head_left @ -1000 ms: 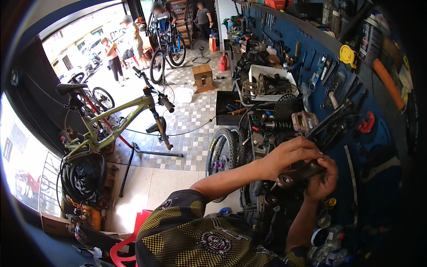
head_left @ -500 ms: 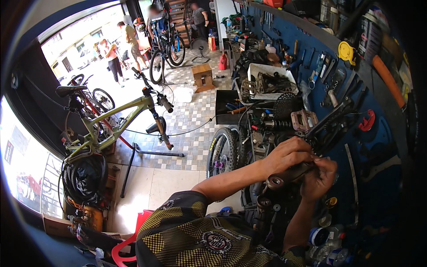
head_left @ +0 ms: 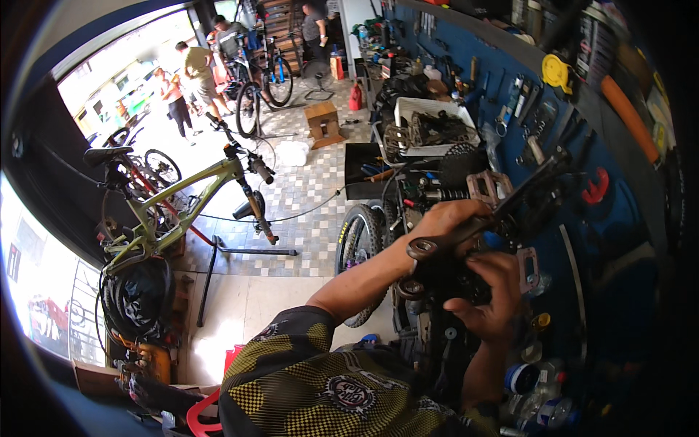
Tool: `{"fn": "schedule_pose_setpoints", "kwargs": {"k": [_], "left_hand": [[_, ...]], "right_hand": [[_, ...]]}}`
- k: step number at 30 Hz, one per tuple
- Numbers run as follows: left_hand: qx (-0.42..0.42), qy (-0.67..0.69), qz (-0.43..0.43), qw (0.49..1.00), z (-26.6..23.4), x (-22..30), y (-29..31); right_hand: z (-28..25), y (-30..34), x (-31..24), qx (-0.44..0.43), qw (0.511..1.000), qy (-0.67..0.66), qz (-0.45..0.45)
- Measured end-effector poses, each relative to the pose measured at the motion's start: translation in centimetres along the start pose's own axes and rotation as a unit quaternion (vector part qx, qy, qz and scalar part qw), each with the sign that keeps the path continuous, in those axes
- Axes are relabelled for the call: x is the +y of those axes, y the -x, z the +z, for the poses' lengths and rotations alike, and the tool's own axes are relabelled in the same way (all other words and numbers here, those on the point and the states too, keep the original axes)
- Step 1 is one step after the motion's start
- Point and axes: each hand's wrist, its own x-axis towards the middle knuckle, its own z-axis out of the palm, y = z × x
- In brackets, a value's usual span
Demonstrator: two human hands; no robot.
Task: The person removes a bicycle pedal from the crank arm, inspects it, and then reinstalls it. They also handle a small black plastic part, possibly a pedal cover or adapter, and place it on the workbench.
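My left hand [head_left: 460,217] is wrapped over a dark bicycle frame part [head_left: 450,239] with round pivot eyes at its near end, like a swingarm or linkage. Its long arm appears to run toward the upper right; where it ends among the dark parts behind is hard to tell. Just below it is my right hand [head_left: 496,295], thumb and fingers spread apart, close to the part's underside. Nothing shows in that hand. A worn platform pedal [head_left: 489,188] lies beyond my left hand, and another pedal [head_left: 528,269] is by my right fingertips.
A cluttered bench runs under a blue tool wall [head_left: 575,240]. On it are a white basket [head_left: 437,151] of parts and several bottles [head_left: 542,393]. A tyred wheel [head_left: 354,244] leans at the bench. Left stands a green bike frame [head_left: 193,200]; people are at the far doorway.
The frame part has turned and its pivot eyes have moved up and left. My right hand, earlier closed near the part, has opened and moved slightly lower. The whole view has shifted slightly.
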Motion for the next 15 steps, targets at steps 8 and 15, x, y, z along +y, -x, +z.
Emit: {"fn": "schedule_pose_setpoints", "kwargs": {"k": [8, 15], "left_hand": [[0.034, -0.031, -0.068, 0.997, -0.2, -1.2, 1.5], [0.039, -0.100, 0.076, 0.991, -0.2, -1.3, 1.0]], "right_hand": [[0.7, 0.0, 0.4, -0.015, 0.993, -0.097, 0.067], [0.4, 0.1, 1.1, -0.023, 0.993, -0.106, 0.045]]}}
